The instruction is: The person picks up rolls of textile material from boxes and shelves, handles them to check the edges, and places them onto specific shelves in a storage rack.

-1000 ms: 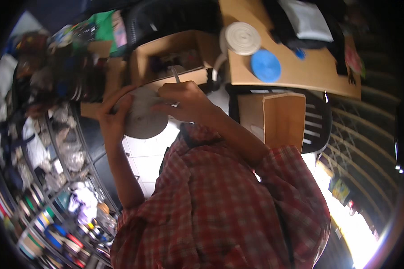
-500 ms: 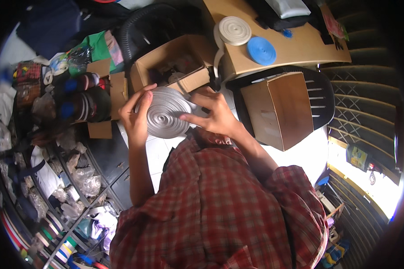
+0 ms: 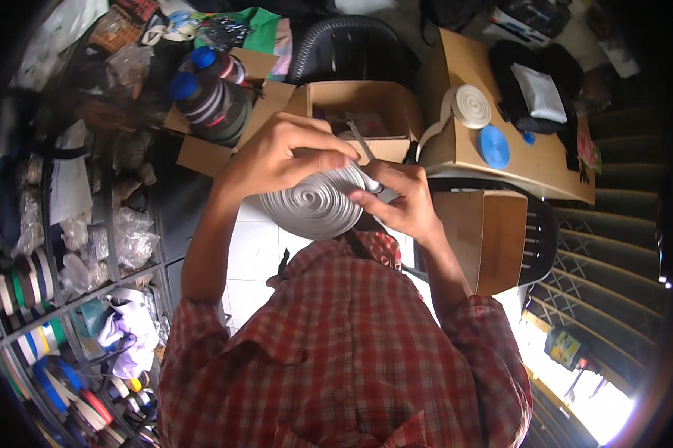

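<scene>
In front of my chest is a flat, tightly wound roll of light grey webbing (image 3: 314, 205), its spiral face turned up. My left hand (image 3: 286, 153) is closed over the roll's far left edge, with the thumb lying along the top of the coils. At the roll's right edge, my right hand (image 3: 405, 198) pinches the outer turn between thumb and curled fingers. A narrow grey strip (image 3: 360, 140) stretches from beside my right hand toward the open cardboard box (image 3: 362, 97) beyond. The lower side of the roll is hidden.
On a wooden table (image 3: 456, 153) at right lie a cream roll (image 3: 471, 106) and a blue roll (image 3: 493, 146). Below it, a cardboard carton (image 3: 493, 239) rests on a black chair. Blue-capped bottles (image 3: 210, 104) stand at left, near shelves of plastic-wrapped goods.
My left hand has shifted from the roll's left side up over its far edge. The view has swung, so the surroundings sit differently. My right hand stays at the roll's right edge.
</scene>
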A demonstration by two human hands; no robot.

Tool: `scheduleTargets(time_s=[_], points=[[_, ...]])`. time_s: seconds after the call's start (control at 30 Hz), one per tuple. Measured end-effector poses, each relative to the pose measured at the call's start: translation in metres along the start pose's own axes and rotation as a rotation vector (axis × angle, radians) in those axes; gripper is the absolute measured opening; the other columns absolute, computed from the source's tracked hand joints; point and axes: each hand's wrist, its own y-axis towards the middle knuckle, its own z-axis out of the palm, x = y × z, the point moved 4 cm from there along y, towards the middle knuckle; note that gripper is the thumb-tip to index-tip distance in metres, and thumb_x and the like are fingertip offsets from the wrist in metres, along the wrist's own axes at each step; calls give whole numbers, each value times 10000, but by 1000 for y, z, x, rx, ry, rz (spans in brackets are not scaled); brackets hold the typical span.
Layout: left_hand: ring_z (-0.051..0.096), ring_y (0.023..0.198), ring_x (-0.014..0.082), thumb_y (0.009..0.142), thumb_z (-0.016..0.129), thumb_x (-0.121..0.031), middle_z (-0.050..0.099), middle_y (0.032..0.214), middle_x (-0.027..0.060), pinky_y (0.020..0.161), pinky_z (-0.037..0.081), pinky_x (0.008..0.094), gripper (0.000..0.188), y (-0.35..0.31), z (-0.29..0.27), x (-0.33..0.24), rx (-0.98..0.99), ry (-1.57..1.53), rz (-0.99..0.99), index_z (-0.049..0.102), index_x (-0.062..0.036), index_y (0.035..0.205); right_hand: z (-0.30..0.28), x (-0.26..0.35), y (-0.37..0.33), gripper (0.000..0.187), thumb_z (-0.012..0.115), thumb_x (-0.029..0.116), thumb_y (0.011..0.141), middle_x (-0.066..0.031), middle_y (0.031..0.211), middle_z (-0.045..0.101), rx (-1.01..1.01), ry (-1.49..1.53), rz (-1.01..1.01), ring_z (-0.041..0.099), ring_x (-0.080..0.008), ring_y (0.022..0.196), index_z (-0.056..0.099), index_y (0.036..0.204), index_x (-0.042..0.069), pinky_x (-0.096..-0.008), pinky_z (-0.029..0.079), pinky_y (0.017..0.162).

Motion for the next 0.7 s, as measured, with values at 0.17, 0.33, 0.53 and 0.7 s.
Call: scheduleTargets(time_s=[0.17,0.33,0.53,0.7], points=[[590,678,127,869,636,-89,664,792,99,618,448,258,157,-36,-27,-11,-315,44,-139,702,21,959,13,10,16,289,742,253,797,-132,705,581,96,-165,38,584,-302,602,608,799,-2,-379,452,557],[630,721,117,862,652,-63,687,800,105,639,475,238,132,-55,-39,-14,-619,18,-128,702,32,937,31,19,32,369,782,316,752,-141,711,591,2,-247,43,583,-315,608,600,836,6,-376,464,562],[602,736,98,872,640,-53,677,819,81,671,465,231,135,-64,-86,-52,-791,260,-9,697,48,940,42,14,71,129,582,88,908,-126,747,616,-88,71,52,590,-139,665,601,878,-35,-268,453,612],[612,758,107,884,634,-66,688,841,87,681,472,233,147,-71,-141,-113,-876,419,87,693,54,944,41,72,138,145,657,-78,814,-127,1013,608,45,270,-345,586,-169,942,594,940,-44,-303,480,832]])
